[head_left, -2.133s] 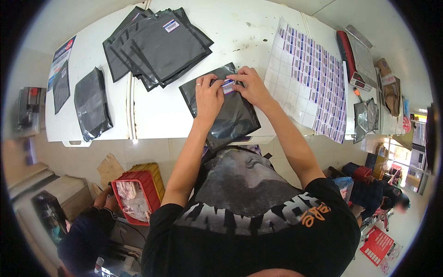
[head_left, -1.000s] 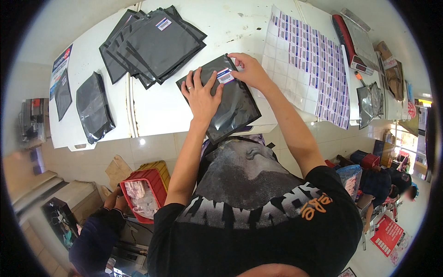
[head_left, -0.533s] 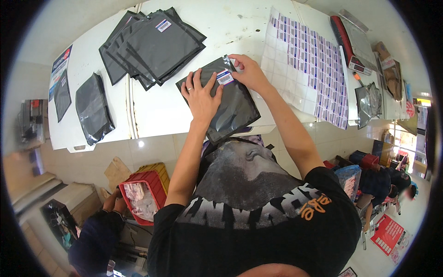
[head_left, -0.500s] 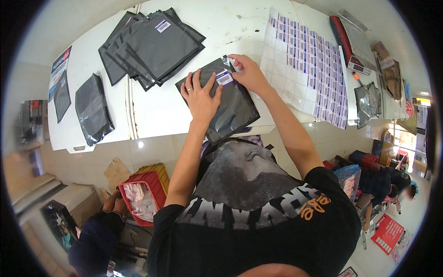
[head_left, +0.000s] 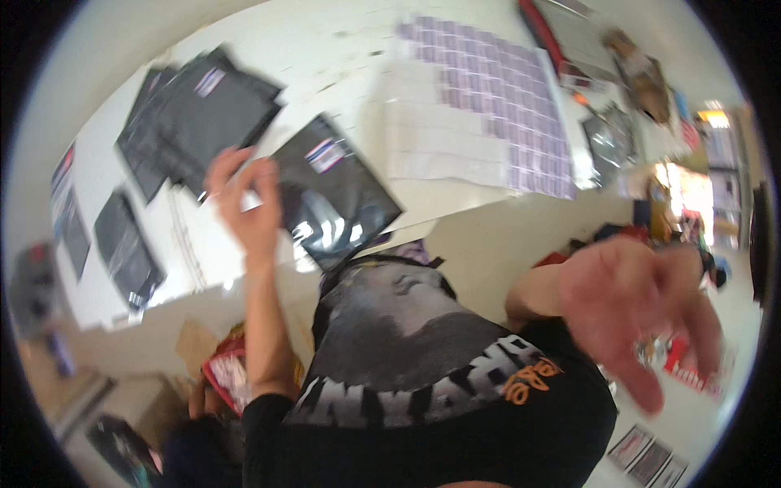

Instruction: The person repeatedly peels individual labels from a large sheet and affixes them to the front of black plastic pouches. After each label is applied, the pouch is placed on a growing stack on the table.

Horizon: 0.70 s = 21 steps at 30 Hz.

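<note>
A black glossy bag (head_left: 338, 195) with a small white and purple label lies at the near edge of the white table (head_left: 342, 65). My left hand (head_left: 244, 203) is at the bag's left edge, its fingers curled onto that corner; the picture is blurred there. My right hand (head_left: 643, 313) is off the table, raised close to the camera at the right, fingers spread, with nothing in it.
A pile of black bags (head_left: 195, 114) lies at the table's left, with single bags (head_left: 126, 248) further left. A large sheet of purple labels (head_left: 488, 106) lies to the right. A red crate (head_left: 232, 374) stands on the floor below.
My right hand has left the bag's label and swung away to the right, near the camera. My left hand has slid from the bag's top to its left edge.
</note>
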Available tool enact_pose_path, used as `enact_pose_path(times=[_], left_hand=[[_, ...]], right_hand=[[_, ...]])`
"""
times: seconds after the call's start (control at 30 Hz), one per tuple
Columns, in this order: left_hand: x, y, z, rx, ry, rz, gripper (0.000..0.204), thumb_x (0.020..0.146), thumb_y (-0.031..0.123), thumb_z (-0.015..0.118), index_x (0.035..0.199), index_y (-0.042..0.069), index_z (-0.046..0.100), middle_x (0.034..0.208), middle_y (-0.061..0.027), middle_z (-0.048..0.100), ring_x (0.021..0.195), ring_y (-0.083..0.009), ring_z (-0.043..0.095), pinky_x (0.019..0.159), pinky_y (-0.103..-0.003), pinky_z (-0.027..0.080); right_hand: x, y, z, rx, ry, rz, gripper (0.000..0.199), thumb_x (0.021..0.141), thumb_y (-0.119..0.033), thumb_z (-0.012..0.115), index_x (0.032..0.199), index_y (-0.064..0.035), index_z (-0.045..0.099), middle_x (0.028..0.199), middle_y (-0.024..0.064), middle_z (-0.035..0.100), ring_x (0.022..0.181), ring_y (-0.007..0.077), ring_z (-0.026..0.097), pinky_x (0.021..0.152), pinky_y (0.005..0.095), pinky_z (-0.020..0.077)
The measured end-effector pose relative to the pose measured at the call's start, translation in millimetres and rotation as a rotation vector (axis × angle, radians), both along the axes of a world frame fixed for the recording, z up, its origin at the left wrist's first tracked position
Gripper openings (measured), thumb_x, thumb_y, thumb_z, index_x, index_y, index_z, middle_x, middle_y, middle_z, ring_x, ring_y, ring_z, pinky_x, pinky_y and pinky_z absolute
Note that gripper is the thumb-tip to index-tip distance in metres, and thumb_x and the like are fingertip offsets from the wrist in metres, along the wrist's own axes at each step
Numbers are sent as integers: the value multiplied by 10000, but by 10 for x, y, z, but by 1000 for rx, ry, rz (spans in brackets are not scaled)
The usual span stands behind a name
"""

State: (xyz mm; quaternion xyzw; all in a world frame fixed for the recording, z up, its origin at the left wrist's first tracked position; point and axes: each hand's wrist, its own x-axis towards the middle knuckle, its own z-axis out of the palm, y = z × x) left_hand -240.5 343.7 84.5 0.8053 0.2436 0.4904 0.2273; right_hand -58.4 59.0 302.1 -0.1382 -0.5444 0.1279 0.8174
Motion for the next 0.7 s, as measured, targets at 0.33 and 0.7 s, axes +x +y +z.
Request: enact_pose_path(times=[0.33, 0.7], left_hand=[[103, 57, -21, -173, 91, 31, 172, 1041, 157, 736, 1052, -8, 783, 1363, -127, 674, 1348, -314, 589, 1128, -455, 454], [-142, -72, -232, -253, 141, 73, 206, 1050, 207, 735, 1030, 6, 779, 1379, -104, 662, 1348, -297, 577, 1165, -467, 414]], right_hand=[[-277, -320, 493, 177, -411, -953, 421, 1020, -579, 667, 1272, -248, 728, 1105, -92, 610, 1145, 184, 485, 859, 356, 337], [-320, -403, 511, 184, -422, -1081, 414, 1061, -549, 594, 1300, -228, 702, 1229, -91, 622, 1175, 208, 484, 913, 425, 322]])
